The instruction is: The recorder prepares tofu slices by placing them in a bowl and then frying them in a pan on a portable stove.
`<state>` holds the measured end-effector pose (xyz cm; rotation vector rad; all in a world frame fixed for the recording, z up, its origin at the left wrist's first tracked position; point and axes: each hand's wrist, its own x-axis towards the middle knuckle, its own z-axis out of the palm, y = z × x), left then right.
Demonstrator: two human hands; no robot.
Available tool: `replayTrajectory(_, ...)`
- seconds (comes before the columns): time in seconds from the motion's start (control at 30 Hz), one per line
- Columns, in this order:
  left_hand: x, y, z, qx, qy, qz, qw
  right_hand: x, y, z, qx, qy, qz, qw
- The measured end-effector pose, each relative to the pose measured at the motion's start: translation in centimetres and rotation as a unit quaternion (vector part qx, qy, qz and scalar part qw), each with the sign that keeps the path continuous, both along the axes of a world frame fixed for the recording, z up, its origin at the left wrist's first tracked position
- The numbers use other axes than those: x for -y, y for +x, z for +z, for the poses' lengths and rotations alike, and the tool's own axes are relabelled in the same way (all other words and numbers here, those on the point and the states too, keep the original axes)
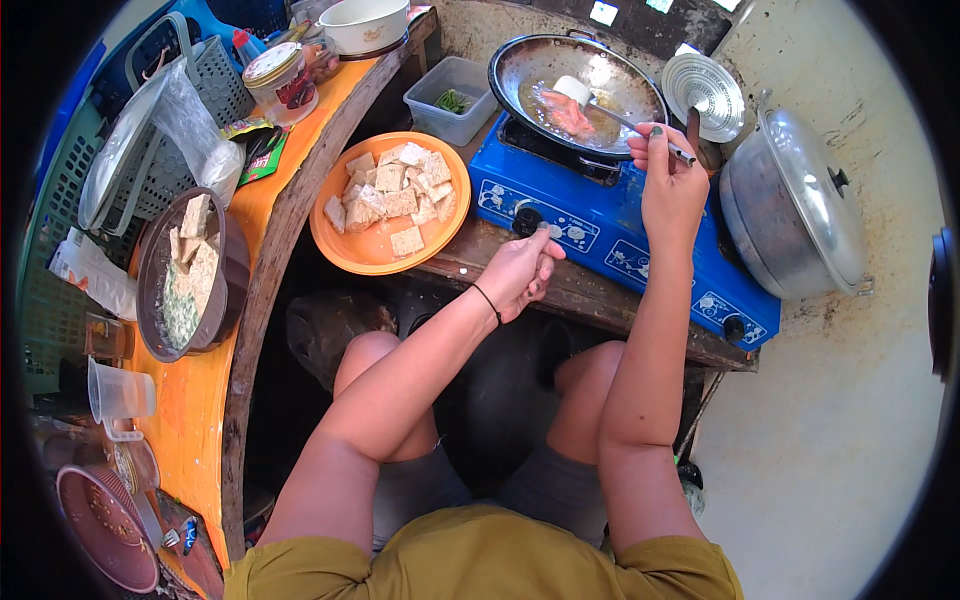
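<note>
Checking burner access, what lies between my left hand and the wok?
In the head view, the left hand rests at a knob of the blue stove; only the stove's top and burner separate it from the wok.

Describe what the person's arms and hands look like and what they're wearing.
Both forearms are bare. The left hand has a thin black band round its wrist; the right hand shows dark polish on a nail. Short olive-yellow sleeves cover the shoulders. No gloves or watch.
</note>
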<state>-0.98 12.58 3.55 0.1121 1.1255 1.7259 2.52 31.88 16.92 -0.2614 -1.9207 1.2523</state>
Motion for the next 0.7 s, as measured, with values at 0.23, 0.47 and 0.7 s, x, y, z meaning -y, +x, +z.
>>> replayTrajectory(0.23, -2.5, 3.4, 4.8, -0.032, -0.046, 0.115, 0.992, 0.4, 1.2, 1.5, -0.045, 0.015, 0.0, 0.999)
replayTrajectory(0.47, -2.3, 3.5, 2.3, -0.152, -0.043, 0.029, 0.987, 0.6, 1.6, 2.3, -0.069, 0.017, -0.009, 0.997)
replayTrajectory(0.7, -1.7, 2.5, 2.7, -0.18, -0.073, -0.069, 0.979, 0.9, 2.2, 2.9, -0.051, 0.038, 0.003, 0.998)
